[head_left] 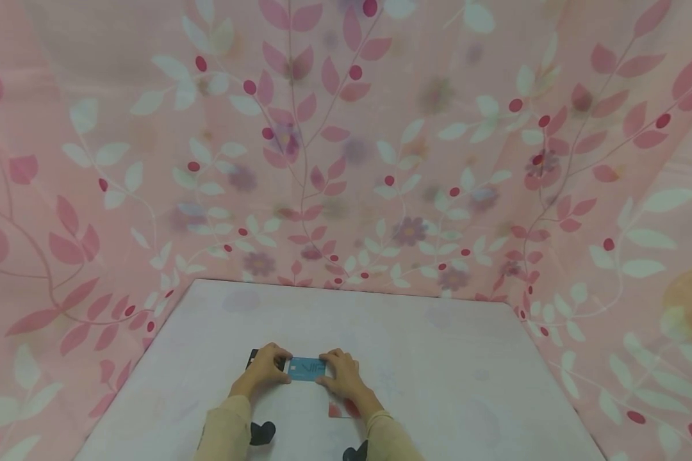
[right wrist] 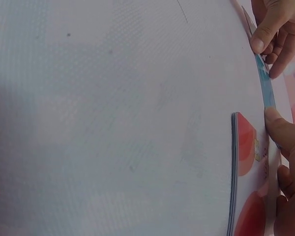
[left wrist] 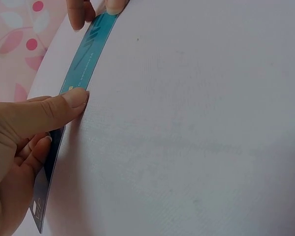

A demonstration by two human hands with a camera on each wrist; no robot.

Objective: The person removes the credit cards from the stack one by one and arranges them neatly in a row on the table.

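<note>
A blue plastic card (head_left: 307, 369) with VIP lettering lies between both hands on the white table. My left hand (head_left: 267, 367) holds its left end, thumb on the near edge and a finger on the far edge. At the right end my right hand (head_left: 342, 374) grips it the same way. A black card (head_left: 252, 356) is partly hidden under the left hand; its corner also shows in the left wrist view, as a dark card (left wrist: 39, 206). Below the right hand lies a small stack of red-and-white cards (right wrist: 246, 152), partly covered by the forearm in the head view.
The white tabletop (head_left: 438, 358) spreads around the hands, its back edge running along a pink floral cloth (head_left: 346, 192) that hangs at the back and sides. Dark strap-like pieces (head_left: 262, 433) stick out beside the sleeves at both wrists.
</note>
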